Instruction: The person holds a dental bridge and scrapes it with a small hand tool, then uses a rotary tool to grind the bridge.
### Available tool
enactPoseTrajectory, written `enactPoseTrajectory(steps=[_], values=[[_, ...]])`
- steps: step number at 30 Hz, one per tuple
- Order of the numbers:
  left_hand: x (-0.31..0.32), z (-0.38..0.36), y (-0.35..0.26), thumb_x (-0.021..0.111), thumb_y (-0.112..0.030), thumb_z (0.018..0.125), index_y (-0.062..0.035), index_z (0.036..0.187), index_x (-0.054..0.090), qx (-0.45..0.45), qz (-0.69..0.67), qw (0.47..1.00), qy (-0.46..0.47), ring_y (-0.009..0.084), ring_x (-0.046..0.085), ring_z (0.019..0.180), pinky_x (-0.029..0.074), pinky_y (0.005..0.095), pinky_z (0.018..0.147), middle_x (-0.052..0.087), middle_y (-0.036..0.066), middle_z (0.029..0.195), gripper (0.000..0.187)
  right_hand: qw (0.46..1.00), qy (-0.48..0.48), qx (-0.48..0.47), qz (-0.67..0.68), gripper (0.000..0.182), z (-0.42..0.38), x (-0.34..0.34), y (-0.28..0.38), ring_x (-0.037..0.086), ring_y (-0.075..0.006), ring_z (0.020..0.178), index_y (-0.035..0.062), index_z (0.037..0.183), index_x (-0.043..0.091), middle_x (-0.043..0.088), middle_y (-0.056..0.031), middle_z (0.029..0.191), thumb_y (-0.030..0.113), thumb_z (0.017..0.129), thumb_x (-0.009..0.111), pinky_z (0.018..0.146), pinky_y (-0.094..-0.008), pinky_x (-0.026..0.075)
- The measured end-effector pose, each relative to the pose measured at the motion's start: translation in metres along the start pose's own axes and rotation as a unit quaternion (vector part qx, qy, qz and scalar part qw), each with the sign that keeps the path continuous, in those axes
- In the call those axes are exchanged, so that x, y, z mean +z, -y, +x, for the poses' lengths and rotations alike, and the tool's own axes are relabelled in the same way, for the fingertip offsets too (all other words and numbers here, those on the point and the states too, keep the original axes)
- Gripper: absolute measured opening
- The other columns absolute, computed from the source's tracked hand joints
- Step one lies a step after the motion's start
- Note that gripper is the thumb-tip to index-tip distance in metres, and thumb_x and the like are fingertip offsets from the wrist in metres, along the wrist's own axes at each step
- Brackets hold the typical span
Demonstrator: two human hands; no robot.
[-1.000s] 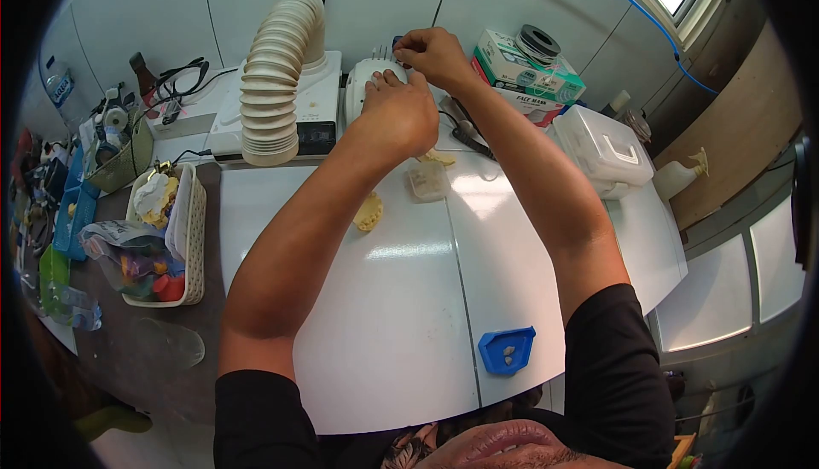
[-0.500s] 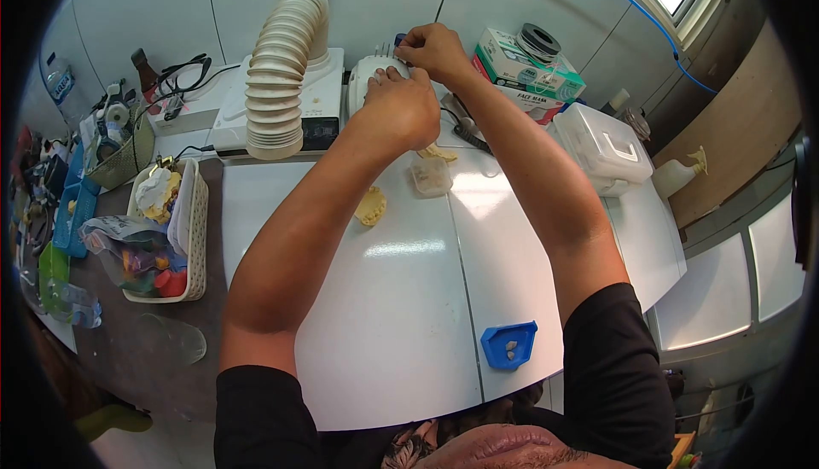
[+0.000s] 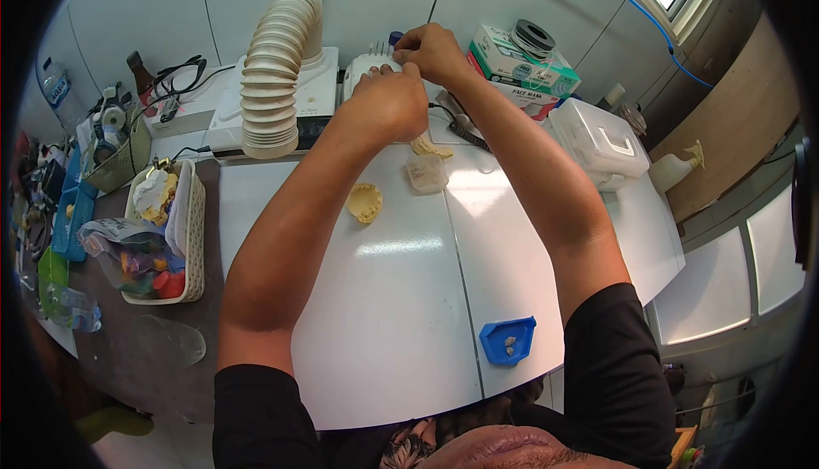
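At the back of the table stands a white device (image 3: 359, 66) with several thin metal pins (image 3: 380, 47) upright on its top. My left hand (image 3: 391, 98) lies over the device, fingers apart on its upper surface, hiding much of it. Beside the pins, my right hand (image 3: 433, 52) is closed in a pinch; whatever is between its fingertips is too small to make out. A dark blue object (image 3: 396, 38) shows just behind these fingertips. Nearer to me are a yellow dental cast (image 3: 365, 203), a small see-through box (image 3: 426, 174) and another yellowish piece (image 3: 432, 148).
A white unit with a ribbed hose (image 3: 271, 76) stands left of the device. Face mask boxes (image 3: 525, 64) and a white case (image 3: 600, 140) are on the right. A blue tray (image 3: 495, 351) with small pieces lies near the front edge; a filled basket (image 3: 196, 256) stands left.
The left hand has shifted slightly, and its forearm covers less of the yellow cast. My right hand keeps its pinch beside the pins. The whole view has moved a little.
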State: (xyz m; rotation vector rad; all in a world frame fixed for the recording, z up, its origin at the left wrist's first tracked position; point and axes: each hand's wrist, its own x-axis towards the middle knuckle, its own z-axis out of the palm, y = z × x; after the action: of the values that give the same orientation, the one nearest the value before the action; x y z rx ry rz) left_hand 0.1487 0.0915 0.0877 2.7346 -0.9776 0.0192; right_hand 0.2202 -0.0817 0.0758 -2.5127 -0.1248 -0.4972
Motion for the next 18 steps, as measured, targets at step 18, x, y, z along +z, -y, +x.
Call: enactPoseTrajectory(steps=[18], values=[[-0.011, 0.006, 0.022, 0.067, -0.007, 0.102, 0.0083, 0.136, 0.049, 0.026, -0.005, 1.000, -0.011, 0.0455, 0.073, 0.107, 0.058, 0.0507, 0.089, 0.074, 0.030, 0.111, 0.041, 0.977, 0.178, 0.112, 0.030, 0.025, -0.101, -0.027, 0.007, 0.079, -0.0270, 0.090, -0.0023, 0.110, 0.084, 0.082, -0.0212, 0.100, 0.010, 0.090, 0.076, 0.081, -0.0380, 0.062]])
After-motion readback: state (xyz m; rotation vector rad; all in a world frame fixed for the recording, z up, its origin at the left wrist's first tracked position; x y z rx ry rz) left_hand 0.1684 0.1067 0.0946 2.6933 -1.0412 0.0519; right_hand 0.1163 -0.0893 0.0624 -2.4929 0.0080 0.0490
